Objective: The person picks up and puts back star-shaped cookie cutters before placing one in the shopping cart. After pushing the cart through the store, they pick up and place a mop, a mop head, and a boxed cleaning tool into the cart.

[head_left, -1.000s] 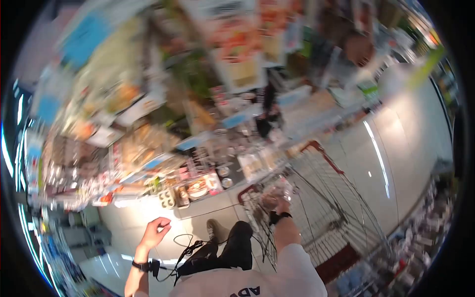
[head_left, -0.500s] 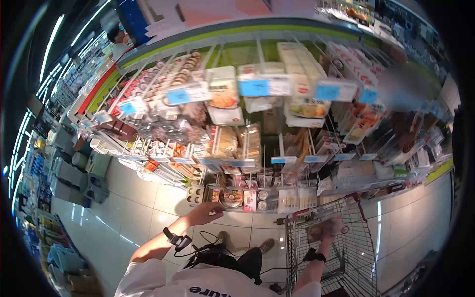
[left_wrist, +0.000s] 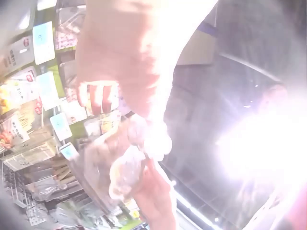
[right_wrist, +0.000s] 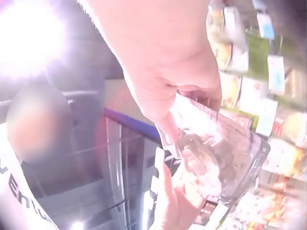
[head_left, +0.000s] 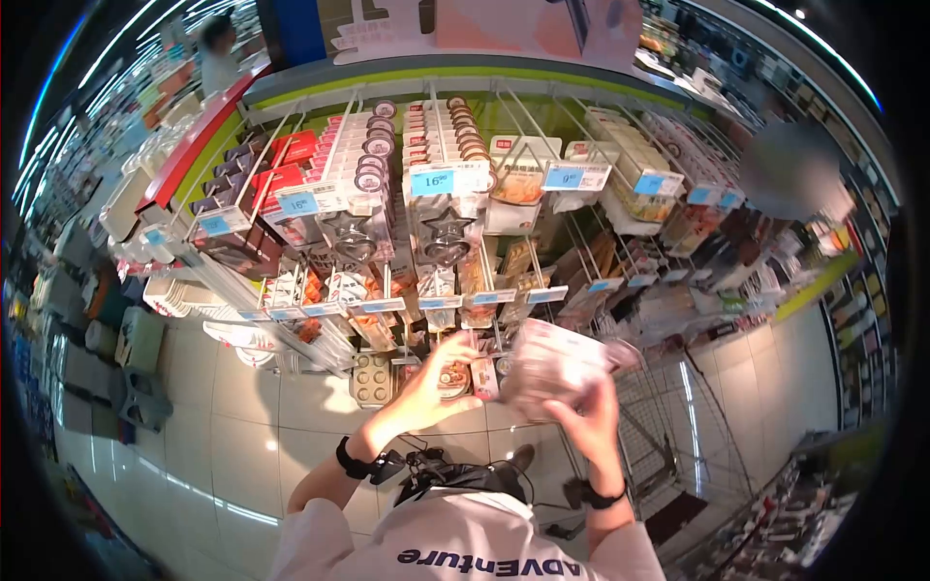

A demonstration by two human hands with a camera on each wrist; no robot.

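The clear package [head_left: 557, 363], just right of and below the head view's centre, could tip or slip if the right hand [head_left: 591, 421] loosens its pinch, as that hand alone seems to bear it. It lies between the hands: pinched on its right side, with the left hand [head_left: 421, 399], thumb and fingers spread, near its left.

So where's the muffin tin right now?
In the head view, the muffin tin sits low on the display, just left of the left hand.
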